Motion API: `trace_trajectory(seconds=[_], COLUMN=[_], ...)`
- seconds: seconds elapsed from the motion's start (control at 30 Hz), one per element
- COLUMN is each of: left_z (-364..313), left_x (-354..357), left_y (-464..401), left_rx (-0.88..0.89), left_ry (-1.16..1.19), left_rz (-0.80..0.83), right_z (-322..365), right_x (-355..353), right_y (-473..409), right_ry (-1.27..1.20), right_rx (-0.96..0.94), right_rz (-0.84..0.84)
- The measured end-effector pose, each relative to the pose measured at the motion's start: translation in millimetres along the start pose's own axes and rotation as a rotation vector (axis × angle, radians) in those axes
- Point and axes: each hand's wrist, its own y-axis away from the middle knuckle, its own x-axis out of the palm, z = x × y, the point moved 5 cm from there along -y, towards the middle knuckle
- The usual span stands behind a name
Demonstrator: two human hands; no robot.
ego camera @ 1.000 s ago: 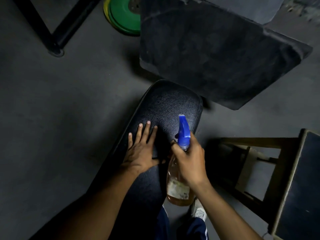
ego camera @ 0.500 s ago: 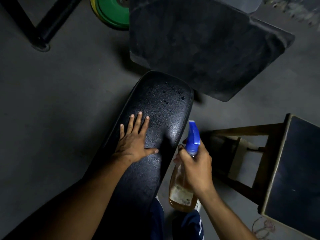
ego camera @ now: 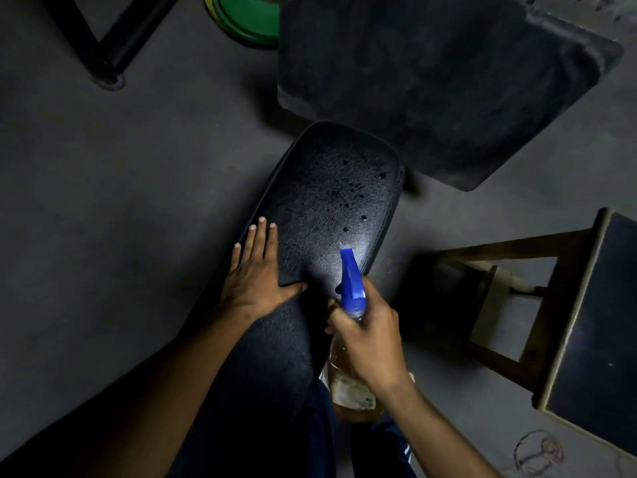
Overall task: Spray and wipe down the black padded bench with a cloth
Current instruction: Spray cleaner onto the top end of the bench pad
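The left hand point(ego camera: 256, 274) lies flat with straight fingers on the left edge of the black textured padded bench point(ego camera: 331, 208), which runs from the person's lap towards a dark flat pad point(ego camera: 434, 84) beyond its rounded end. The right hand point(ego camera: 370, 339) grips the neck of a clear spray bottle of amber liquid with a blue trigger head point(ego camera: 351, 288), nozzle aimed along the bench. Dark droplets point(ego camera: 351, 188) speckle the far end of the padding

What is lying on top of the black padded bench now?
On the black padded bench lie dark spray droplets and the flat left hand. No cloth shows; the near end is hidden in shadow.
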Motion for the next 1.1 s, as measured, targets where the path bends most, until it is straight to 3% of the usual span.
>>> trace_trajectory(seconds=[0.5,0.9,1.1], left_z=[6.8,-1.1,-7.9], left_x=[11.1,27.1,38.9], left_y=[23.7,49.9,83.7], left_rx=[-0.092,-0.171,-0.205], left_ry=[0.078,0.093,0.086], left_rz=[-0.007,-0.039,-0.002], right_z=[0.7,-35.4,-36.9], right_x=[21.7,-29.8,-48.1], right_y=[26.4,49.4,61.7], right_ry=[0.095,0.048,0.047], right_rx=[-0.086,0.017,0.007], right_rz=[0.129,-0.01,0.041])
